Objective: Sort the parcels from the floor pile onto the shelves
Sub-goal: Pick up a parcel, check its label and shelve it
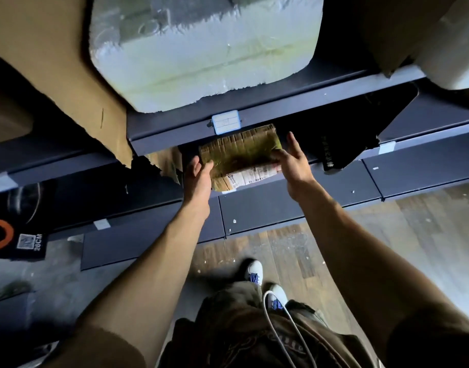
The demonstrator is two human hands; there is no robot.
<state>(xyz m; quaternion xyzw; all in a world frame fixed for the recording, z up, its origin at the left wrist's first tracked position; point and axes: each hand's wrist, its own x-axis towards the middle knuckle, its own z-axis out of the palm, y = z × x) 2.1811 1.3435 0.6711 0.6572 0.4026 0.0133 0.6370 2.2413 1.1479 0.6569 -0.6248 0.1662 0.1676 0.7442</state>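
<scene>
I have the brown corrugated cardboard parcel [241, 158] between my two hands, partway in on the lower dark blue metal shelf [294, 205], its far end under the front lip of the shelf above. A white printed label faces me on its near edge. My left hand [199, 173] presses the parcel's left side, fingers [194, 162] fairly straight along it and the thumb lying on top. My right hand [292, 160] is at the right side, fingers spread and straight, thumb touching the top; neither hand is curled round it. A large white foam box [201, 49] sits on the upper shelf just above a small blue-rimmed label holder [225, 122]. A black flat package [342, 144] lies just right of the parcel.
</scene>
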